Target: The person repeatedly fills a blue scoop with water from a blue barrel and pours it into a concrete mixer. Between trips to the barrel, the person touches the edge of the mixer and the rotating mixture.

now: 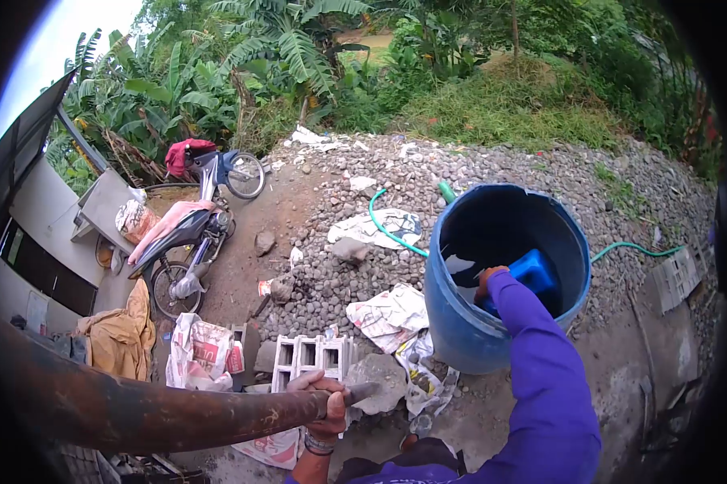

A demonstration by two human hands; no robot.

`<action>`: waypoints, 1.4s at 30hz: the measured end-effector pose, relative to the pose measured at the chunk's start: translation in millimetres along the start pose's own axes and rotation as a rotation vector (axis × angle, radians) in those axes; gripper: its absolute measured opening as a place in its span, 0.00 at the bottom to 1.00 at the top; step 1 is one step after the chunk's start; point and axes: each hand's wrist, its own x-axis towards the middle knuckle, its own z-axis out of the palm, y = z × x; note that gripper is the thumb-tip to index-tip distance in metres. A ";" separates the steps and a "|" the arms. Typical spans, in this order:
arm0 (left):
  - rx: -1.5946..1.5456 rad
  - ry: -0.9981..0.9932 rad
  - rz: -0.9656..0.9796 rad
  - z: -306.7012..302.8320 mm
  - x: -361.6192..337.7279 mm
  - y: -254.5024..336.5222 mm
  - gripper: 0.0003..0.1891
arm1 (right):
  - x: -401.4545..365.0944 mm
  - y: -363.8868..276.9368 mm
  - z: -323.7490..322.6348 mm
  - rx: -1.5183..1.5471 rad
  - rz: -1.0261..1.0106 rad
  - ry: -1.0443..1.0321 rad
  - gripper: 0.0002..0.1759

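— Well, what is nearest?
— The left hand [328, 401], low in the middle, with its fingers wrapped tight round the end of a rusty pipe [137, 411] that runs off to the left edge.
— And the other hand?
— The right hand [487, 282], at the end of a purple sleeve, reaches over the rim of a blue barrel [460, 327]. It is closed on a blue dipper [536, 272], which sits inside the barrel, tilted against the right wall.
— What lies around them?
— A hollow concrete block [311, 355] sits just beyond the left hand, and crumpled paper sacks [389, 310] lie beside the barrel.
— Farther out?
— A green hose [383, 228] curls over the gravel [492, 165] behind the barrel. A motorbike [187, 234] is parked to the left, and banana plants [291, 40] stand beyond.
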 end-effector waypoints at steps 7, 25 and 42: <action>-0.008 -0.008 -0.013 1.4 3.3 5.3 0.29 | 121.5 -36.5 99.7 0.307 -0.311 -0.032 0.38; -0.012 -0.033 0.004 -1.3 0.6 -0.4 0.28 | -49.9 62.2 11.2 1.676 -0.148 -0.077 0.19; -0.066 -0.055 0.045 -4.7 -6.8 -21.4 0.19 | -276.5 76.5 -52.0 2.253 -0.336 1.125 0.16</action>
